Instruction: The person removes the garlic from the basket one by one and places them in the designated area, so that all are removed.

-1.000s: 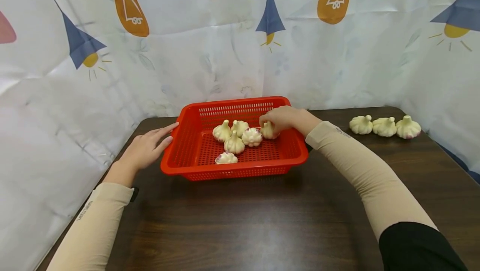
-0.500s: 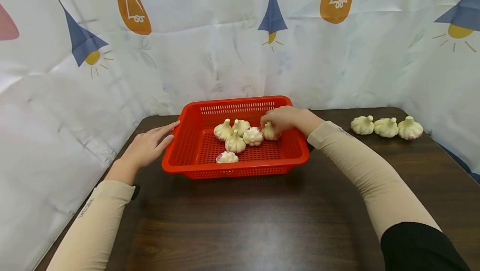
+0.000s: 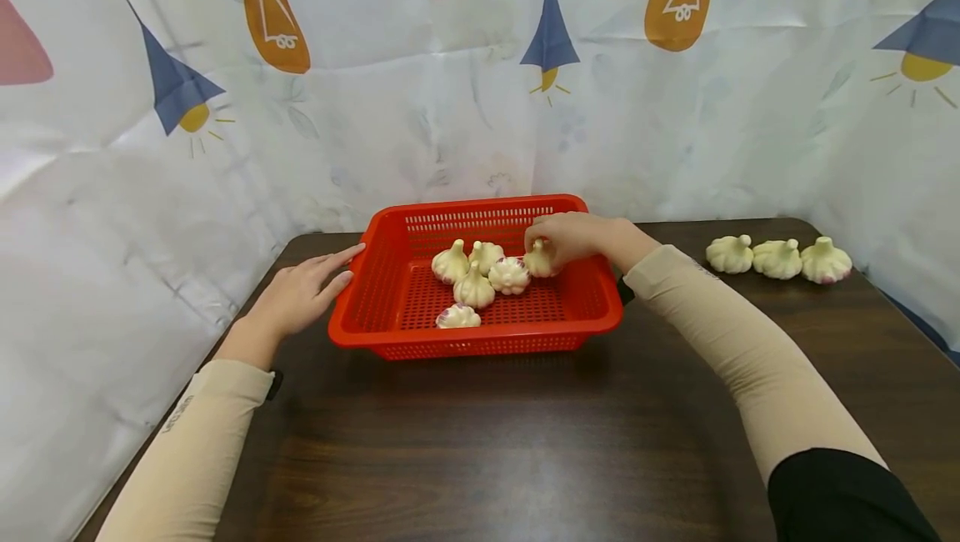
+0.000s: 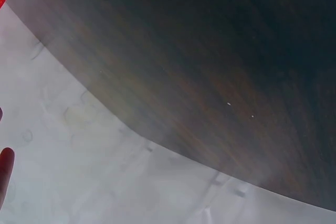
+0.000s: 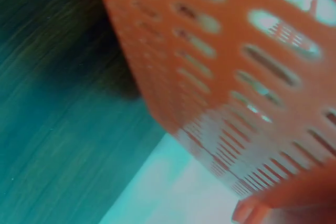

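Observation:
A red plastic basket (image 3: 480, 348) with slotted walls stands toward the back of the table. My left hand (image 3: 296, 296) rests its outstretched fingers on the basket's left rim; in the left wrist view only fingertips (image 4: 5, 169) show at the left edge. Reaching over the right rim, my right hand (image 3: 576, 238) grips a garlic bulb (image 3: 537, 262) inside the basket, and partly covers it. Several other bulbs lie there, including a purple-streaked garlic bulb (image 3: 458, 316) on its side near the front wall. The right wrist view shows the slotted basket wall (image 5: 157, 61), not the hand's grip.
Three garlic bulbs (image 3: 777, 258) sit in a row at the back right of the dark wooden table (image 3: 480, 442). A white printed curtain (image 3: 480, 133) hangs right behind the table and along its left side.
The whole head view has shifted slightly, so everything appears a little further right. Both hands keep their places at the basket, the right one still on the same garlic bulb.

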Demonstrator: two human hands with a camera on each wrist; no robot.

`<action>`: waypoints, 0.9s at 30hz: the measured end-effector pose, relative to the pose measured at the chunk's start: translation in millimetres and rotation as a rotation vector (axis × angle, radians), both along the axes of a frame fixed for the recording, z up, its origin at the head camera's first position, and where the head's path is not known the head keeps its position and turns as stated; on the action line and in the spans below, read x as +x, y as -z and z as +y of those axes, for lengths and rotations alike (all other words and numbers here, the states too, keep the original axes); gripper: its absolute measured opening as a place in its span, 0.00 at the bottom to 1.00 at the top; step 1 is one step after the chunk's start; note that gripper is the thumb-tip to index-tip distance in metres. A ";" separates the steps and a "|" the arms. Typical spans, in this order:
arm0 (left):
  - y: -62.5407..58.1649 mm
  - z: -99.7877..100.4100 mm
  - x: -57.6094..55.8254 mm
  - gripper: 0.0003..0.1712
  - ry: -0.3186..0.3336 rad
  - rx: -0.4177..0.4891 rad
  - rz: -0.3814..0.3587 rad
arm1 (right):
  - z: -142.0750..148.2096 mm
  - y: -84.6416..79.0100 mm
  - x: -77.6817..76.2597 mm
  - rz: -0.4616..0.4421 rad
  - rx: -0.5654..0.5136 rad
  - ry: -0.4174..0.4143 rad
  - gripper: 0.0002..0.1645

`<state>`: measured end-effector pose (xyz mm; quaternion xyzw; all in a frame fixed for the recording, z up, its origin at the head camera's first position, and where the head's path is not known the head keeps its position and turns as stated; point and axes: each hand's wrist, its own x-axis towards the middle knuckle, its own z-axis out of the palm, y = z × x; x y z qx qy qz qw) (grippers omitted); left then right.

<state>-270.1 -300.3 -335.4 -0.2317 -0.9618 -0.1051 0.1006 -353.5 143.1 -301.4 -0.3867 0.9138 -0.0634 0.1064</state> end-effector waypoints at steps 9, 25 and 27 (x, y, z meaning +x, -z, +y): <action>0.4 0.2 0.0 0.32 0.003 0.002 0.007 | 13.3 -11.8 4.6 0.037 -0.148 -0.034 0.21; 0.3 1.3 -1.3 0.33 0.005 -0.002 0.001 | 32.3 -26.0 29.1 0.088 -0.325 -0.088 0.21; 0.2 1.3 -1.4 0.33 0.005 -0.002 0.001 | 35.0 -27.6 33.0 0.089 -0.363 -0.088 0.22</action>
